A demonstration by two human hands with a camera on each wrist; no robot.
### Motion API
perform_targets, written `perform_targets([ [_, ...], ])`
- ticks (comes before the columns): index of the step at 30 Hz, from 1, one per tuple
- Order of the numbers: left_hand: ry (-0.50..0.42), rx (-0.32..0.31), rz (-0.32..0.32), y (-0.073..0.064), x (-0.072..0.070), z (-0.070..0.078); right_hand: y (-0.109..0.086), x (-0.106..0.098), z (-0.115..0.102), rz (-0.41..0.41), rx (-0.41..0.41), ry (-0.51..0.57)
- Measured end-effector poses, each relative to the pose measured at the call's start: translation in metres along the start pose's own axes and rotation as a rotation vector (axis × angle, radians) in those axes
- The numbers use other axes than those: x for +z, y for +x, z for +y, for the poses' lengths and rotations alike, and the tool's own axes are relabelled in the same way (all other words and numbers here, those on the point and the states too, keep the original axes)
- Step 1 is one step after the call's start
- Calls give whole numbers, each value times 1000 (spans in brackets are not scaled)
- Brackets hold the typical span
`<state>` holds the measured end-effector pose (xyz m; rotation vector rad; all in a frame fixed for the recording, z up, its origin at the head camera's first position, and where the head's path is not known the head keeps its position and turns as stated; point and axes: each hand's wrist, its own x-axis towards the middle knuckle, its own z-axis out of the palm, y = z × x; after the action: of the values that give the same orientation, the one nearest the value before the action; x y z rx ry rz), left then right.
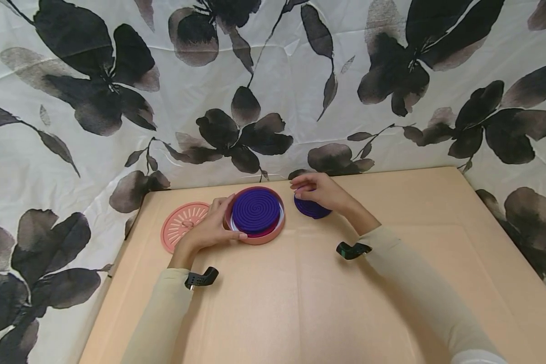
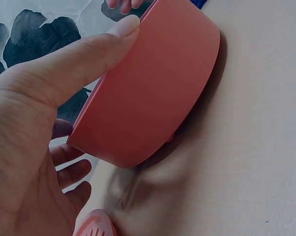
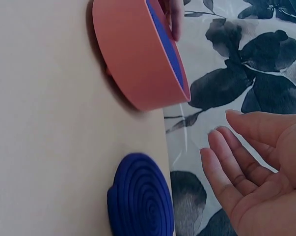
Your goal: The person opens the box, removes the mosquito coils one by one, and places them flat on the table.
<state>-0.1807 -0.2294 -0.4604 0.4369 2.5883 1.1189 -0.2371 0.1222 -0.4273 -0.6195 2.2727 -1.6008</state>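
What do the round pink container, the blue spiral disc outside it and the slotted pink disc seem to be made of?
Pink container: likely matte plastic or silicone; its wall looks smooth, evenly coloured.
Blue spiral disc: perhaps dull rubber or silicone, with rounded ridges.
Slotted pink disc: possibly plastic, matte and similarly pink.

The container (image 2: 152, 83) is coral, the spiral-patterned discs (image 1: 256, 208) purple-blue.

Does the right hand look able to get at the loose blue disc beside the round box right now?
Probably yes: the right hand hovers near the blue disc, holding nothing, with no visible obstacle between them. The left hand is at the round box.
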Motion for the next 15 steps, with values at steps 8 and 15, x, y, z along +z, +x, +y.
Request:
perform_targets([
  [8,0,-24,14,4,1,0,16,9,-6,-37,-22,-27],
  [15,0,-28,25,7,2,2,24,14,-9,-71,-8,-33],
])
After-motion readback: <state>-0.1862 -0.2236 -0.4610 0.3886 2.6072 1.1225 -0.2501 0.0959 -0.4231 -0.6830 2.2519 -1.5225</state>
